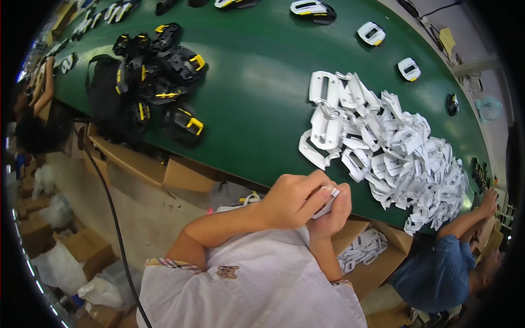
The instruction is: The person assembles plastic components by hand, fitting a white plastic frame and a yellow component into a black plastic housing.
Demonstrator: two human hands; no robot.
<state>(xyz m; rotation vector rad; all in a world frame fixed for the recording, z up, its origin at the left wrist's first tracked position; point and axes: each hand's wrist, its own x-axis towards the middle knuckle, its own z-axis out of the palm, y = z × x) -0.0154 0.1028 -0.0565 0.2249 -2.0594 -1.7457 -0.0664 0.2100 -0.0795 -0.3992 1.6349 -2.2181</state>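
Close to my chest, at the table's near edge, both hands meet around a small white plastic part (327,203). My left hand (292,199) is closed with bent fingers over one side of it. My right hand (337,212) grips the other side, thumb and fingers pressed together. Much of the part is hidden by the fingers. Just beyond my right hand a big heap of white plastic frames (421,156) spreads over the green table (251,109). Several are ring-shaped with a long opening.
Black rounded shells with yellow clips (172,71) are piled at the left. Black-and-white pieces (372,34) sit along the far side. Below the table, a cardboard box (377,268) holds more white parts. A black cable (112,208) hangs left. People work at both sides, one in blue (437,273).
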